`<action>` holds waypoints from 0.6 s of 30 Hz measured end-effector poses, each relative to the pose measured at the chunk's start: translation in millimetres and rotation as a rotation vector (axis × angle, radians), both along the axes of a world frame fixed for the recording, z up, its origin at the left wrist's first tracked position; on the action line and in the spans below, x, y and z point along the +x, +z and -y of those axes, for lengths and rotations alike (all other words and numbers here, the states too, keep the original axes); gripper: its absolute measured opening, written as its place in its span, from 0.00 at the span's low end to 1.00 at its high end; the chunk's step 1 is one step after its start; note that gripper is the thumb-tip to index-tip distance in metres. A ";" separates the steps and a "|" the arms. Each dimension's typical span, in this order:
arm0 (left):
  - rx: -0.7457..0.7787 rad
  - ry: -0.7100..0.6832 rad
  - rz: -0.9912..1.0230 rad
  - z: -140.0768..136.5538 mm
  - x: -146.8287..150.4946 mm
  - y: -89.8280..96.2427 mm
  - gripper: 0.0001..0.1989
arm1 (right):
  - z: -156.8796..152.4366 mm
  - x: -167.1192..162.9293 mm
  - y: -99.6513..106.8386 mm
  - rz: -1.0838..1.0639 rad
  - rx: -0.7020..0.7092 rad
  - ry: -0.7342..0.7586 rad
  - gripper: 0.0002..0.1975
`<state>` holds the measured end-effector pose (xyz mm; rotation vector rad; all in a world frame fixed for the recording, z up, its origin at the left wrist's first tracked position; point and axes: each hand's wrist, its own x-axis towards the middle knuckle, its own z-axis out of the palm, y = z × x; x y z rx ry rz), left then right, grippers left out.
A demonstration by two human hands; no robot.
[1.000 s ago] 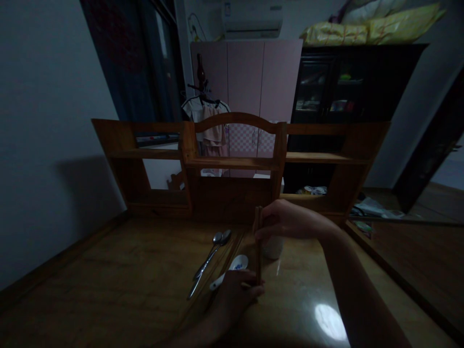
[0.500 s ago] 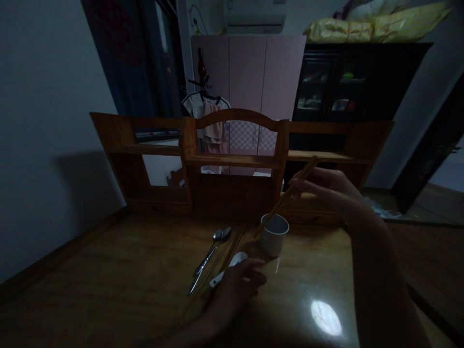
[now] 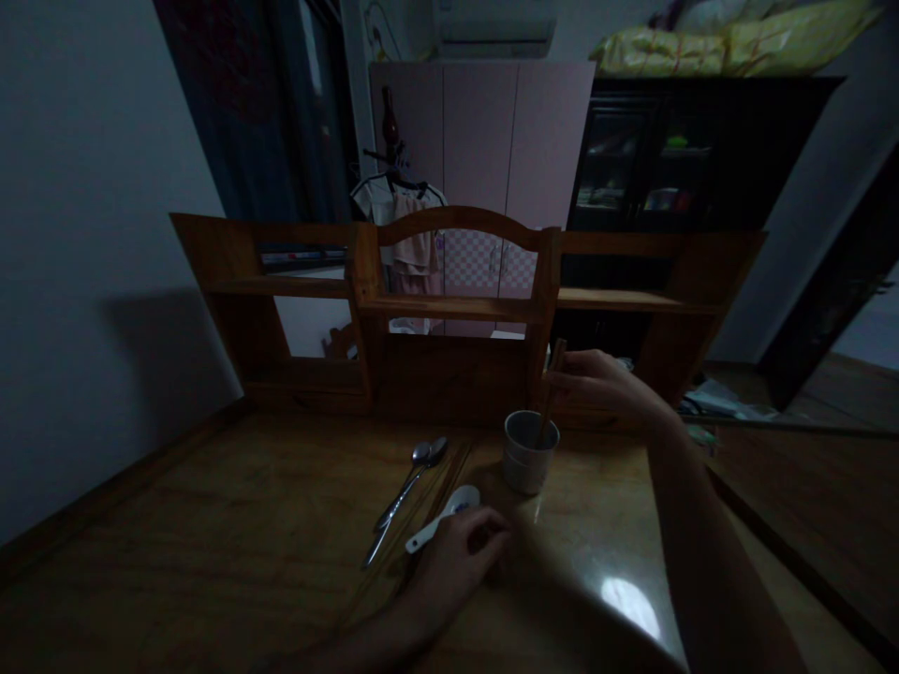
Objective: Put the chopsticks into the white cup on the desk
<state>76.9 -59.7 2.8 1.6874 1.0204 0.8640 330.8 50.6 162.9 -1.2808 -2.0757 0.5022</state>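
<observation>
In my right hand [image 3: 594, 374], closed near their upper end, are wooden chopsticks [image 3: 552, 398]. They stand nearly upright, their lower ends inside a pale cup [image 3: 525, 468] on the table. My left hand [image 3: 464, 552] rests on the tabletop, fingers loosely bent and nothing visible in them. Just behind it lies a white soup spoon [image 3: 430, 532] with a dark mark in its bowl. Two metal spoons [image 3: 402, 505] lie partly crossed to the left. Between the spoons are more chopsticks [image 3: 447, 482], partly hidden by my left hand and dim in the low light.
A wooden shelf unit [image 3: 449, 307] rises along the back of the table [image 3: 211, 524]. A wall [image 3: 84, 281] borders the left side. Bright light reflects off the tabletop at the right front. Beyond stand a pink wardrobe [image 3: 478, 140] and a dark cabinet [image 3: 709, 140].
My right hand has come lower and to the left, tilting the chopsticks more upright; their tips went from the cup's near-left rim to inside it. My left hand's fingers have curled in slightly.
</observation>
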 end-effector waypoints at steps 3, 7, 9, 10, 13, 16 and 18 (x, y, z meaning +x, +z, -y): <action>-0.066 -0.020 0.024 2.1 2.2 -2.8 0.11 | -6.7 1.8 -8.2 0.013 -0.061 0.020 0.18; -0.064 -0.035 0.029 4.5 3.5 -1.5 0.11 | -3.1 2.6 -6.0 0.022 -0.121 0.037 0.18; -0.062 -0.039 0.021 4.9 3.3 -0.6 0.11 | 0.1 2.5 -3.6 0.005 -0.137 0.048 0.19; -0.061 -0.038 0.019 5.0 3.1 -0.5 0.10 | 1.3 2.5 -2.7 -0.002 -0.142 0.054 0.19; -0.049 -0.048 0.027 4.3 2.9 -1.5 0.10 | 3.3 2.9 -0.9 0.009 -0.161 0.062 0.19; -0.037 -0.056 0.030 3.1 3.1 -3.9 0.10 | 5.7 2.1 2.0 0.039 -0.186 0.068 0.18; -0.027 -0.056 0.032 2.6 3.2 -5.2 0.10 | 8.7 0.5 4.9 0.052 -0.209 0.086 0.17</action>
